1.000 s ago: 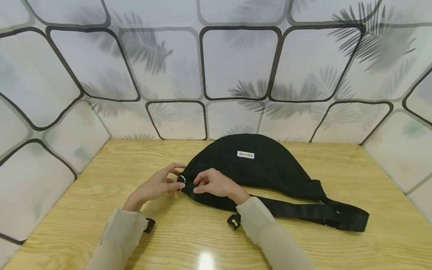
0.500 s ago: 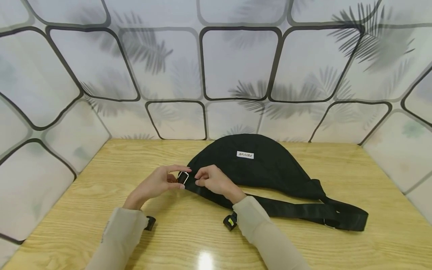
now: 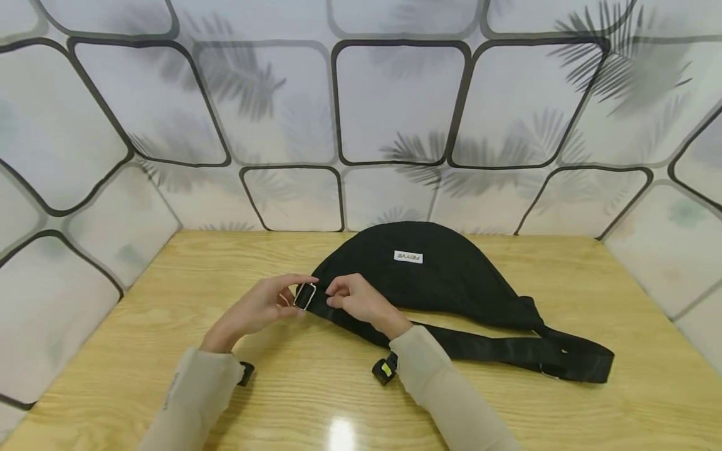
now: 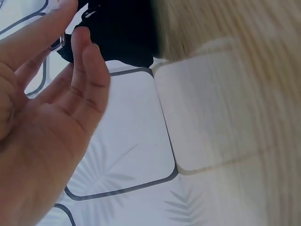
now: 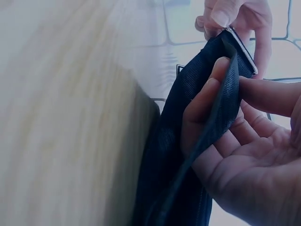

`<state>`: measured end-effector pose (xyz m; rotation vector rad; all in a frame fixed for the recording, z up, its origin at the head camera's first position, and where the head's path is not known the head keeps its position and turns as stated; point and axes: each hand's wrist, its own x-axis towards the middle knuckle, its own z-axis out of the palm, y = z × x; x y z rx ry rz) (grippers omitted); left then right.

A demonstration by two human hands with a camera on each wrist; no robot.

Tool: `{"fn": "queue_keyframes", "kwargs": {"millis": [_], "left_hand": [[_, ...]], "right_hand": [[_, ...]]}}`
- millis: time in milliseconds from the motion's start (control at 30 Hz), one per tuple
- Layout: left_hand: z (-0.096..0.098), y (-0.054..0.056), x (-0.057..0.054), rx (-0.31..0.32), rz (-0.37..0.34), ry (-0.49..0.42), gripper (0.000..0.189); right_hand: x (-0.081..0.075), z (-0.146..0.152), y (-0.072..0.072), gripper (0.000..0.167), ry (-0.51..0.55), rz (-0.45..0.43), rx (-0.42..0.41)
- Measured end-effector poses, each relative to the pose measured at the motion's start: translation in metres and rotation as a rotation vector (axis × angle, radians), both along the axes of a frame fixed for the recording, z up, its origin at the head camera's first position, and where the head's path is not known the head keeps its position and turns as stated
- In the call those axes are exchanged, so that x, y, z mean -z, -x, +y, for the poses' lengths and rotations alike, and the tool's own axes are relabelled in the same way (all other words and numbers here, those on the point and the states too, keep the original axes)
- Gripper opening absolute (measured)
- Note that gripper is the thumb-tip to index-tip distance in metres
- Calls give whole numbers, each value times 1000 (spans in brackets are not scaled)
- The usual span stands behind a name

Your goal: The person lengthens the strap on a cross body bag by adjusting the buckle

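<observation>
A black waist bag (image 3: 429, 282) lies on the table, its white label upside down. My left hand (image 3: 254, 310) holds a silver metal strap buckle (image 3: 305, 296) at the bag's left end, thumb below and index finger above. Close by on the right, my right hand (image 3: 366, 307) pinches the black strap (image 5: 221, 110) between thumb and fingers. The right wrist view shows the strap doubled there, running up to the buckle held by the left fingers. In the left wrist view, the left hand (image 4: 51, 117) is large and only a bit of the buckle shows.
The strap's rest (image 3: 485, 349) runs right along the bag's lower edge and loops at the right end, where another metal ring (image 3: 548, 374) shows. Small black devices (image 3: 385, 369) sit by both wrists. A patterned light backdrop (image 3: 395, 106) encloses the wooden table (image 3: 316, 401).
My left hand has turned the buckle so more of its metal frame faces up. The right hand has shifted slightly up beside it. The bag has hardly moved.
</observation>
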<state>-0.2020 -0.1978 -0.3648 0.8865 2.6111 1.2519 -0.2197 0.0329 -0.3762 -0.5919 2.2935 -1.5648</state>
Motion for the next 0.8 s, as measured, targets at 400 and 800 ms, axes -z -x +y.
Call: {"fn": "queue_keyframes", "kwargs": {"millis": [400, 800], "left_hand": [[0, 1, 0, 14, 52, 32, 56], [3, 3, 2, 39, 19, -11, 55]], "right_hand": [[4, -2, 1, 15, 16, -19, 49], [7, -5, 0, 15, 134, -83, 79]]}}
